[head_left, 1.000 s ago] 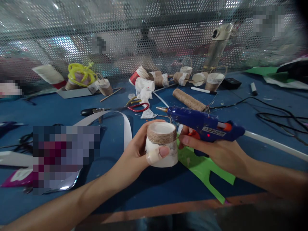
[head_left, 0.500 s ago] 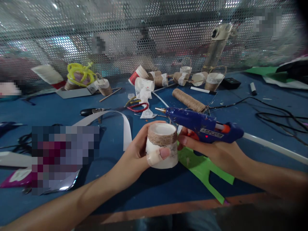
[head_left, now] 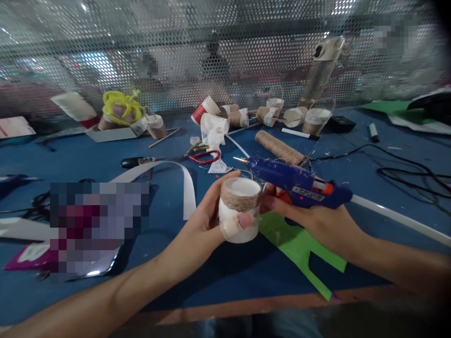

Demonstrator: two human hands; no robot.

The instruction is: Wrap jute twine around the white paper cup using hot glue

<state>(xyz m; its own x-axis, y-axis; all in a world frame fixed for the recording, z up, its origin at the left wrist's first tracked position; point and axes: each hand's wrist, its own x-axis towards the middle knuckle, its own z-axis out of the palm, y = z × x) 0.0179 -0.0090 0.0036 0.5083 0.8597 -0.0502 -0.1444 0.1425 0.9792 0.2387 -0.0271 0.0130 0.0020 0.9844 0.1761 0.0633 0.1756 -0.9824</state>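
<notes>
Cup upright, twine round top; left hand fingers clamped on it, right hand fingers gripping glue gun.

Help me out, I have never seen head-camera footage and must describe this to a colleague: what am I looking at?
No robot here, just a person's two hands, seen from a camera worn on the head, looking forward and down. The left hand holds a white cup with a twine band around its upper part. The right hand grips a blue glue gun. On the blue table lie a twine roll and a green sheet.
</notes>
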